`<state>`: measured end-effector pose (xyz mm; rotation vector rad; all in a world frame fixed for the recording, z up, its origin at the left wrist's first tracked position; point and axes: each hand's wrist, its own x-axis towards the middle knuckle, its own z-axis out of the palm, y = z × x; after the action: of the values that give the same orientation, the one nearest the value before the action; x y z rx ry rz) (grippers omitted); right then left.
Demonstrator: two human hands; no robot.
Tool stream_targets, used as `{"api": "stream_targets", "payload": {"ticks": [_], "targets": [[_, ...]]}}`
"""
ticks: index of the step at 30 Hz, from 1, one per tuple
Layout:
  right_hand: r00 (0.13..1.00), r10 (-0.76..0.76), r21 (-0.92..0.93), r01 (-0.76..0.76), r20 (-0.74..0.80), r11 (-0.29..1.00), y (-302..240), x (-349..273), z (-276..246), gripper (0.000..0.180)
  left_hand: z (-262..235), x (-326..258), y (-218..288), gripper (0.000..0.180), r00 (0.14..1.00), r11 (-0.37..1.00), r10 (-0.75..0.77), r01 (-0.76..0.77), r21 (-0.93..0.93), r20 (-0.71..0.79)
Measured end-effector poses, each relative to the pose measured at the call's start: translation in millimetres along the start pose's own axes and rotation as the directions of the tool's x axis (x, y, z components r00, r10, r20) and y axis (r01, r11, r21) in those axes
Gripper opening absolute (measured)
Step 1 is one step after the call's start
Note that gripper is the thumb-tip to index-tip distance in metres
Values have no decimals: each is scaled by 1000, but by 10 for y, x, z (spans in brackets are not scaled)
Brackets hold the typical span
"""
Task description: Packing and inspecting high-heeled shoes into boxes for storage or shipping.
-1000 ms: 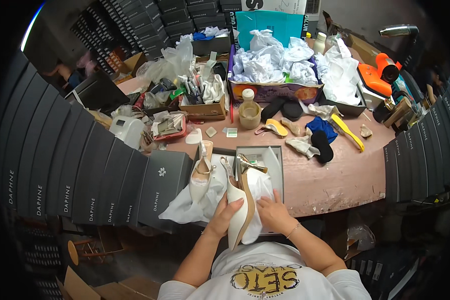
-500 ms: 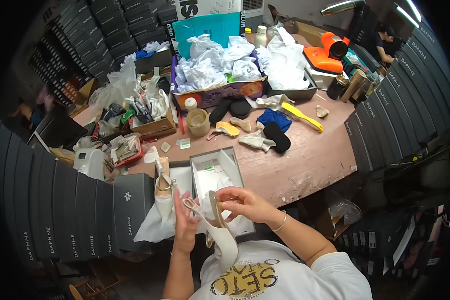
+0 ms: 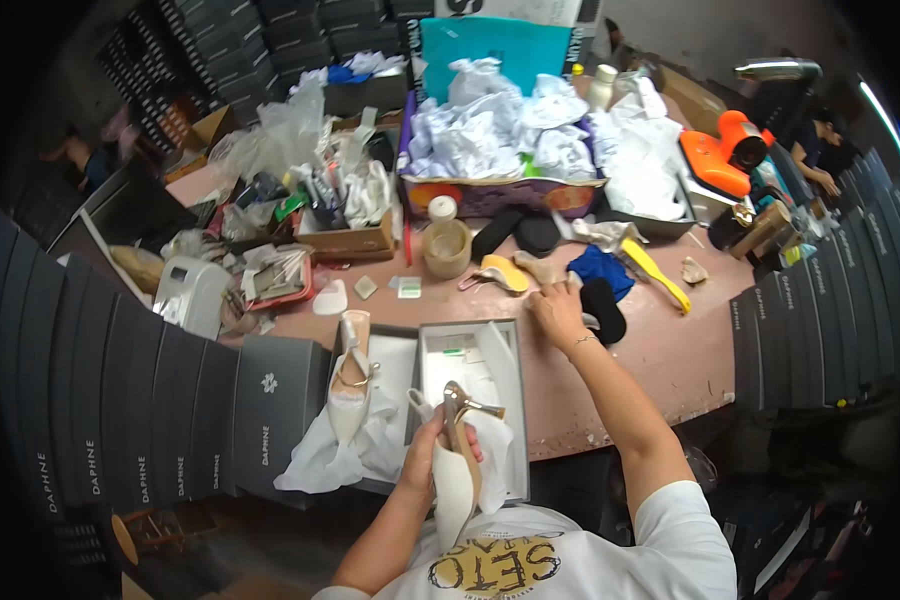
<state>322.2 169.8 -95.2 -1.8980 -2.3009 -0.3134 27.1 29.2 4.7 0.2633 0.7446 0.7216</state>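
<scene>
A white slingback high-heeled shoe (image 3: 453, 495) is in my left hand (image 3: 422, 465), low over the open shoe box (image 3: 521, 420). Its metallic heel points to the right, and my fingers wrap its middle. Farther off to the right, my right hand (image 3: 558, 312) reaches down to the table with bent fingers over a white cloth (image 3: 590, 321), most of which it hides. Beside that hand lie a black oval pad (image 3: 603, 310) and a blue cloth (image 3: 600, 268). The matching white shoe (image 3: 347, 412) rests on tissue paper (image 3: 315, 463) on the box's left part.
A yellow brush (image 3: 658, 275), a yellow pad (image 3: 505, 274) and a jar (image 3: 447, 250) stand or lie beyond my hands. At the back is a carton (image 3: 500, 193) of crumpled white paper. Dark shoe boxes (image 3: 275, 400) are stacked at both sides.
My right hand has left the shoe and moved forward and right onto the white cloth. My left hand now holds the shoe alone. The view has shifted, so the table sits farther right.
</scene>
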Motion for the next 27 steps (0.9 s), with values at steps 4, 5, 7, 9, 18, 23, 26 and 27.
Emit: {"api": "stream_targets", "payload": {"ticks": [4, 5, 7, 9, 18, 23, 26, 27], "targets": [[997, 79, 131, -78, -2, 988, -126, -123, 6, 9, -54, 89, 14, 46, 998, 998, 54, -52, -43, 26], [990, 117, 381, -80, -76, 921, -183, -167, -139, 8, -31, 66, 2, 45, 997, 994, 81, -81, -67, -9], [952, 303, 789, -209, 30, 578, -351, -282, -597, 13, -55, 42, -26, 39, 993, 989, 116, -116, -89, -13], [929, 325, 922, -272, 177, 276, -636, -528, -1183, 16, -129, 35, -100, 49, 989, 985, 141, -136, -105, 48], [980, -4, 730, 153, -201, 666, -1730, -854, -2153, 30, 124, -339, -273, 42, 913, 920, 376, -347, 183, -159], [948, -58, 692, 269, -312, 670, -2001, -1148, -2175, 37, 111, -707, -402, 41, 839, 723, 539, -417, 550, -72], [937, -127, 686, 327, -326, 650, -1982, -1305, -2234, 39, 85, -779, -559, 46, 873, 831, 482, -430, 353, -72], [936, -141, 686, 334, -322, 647, -1980, -1342, -2251, 38, 152, -824, -524, 46, 883, 839, 461, -401, 367, -91]]}}
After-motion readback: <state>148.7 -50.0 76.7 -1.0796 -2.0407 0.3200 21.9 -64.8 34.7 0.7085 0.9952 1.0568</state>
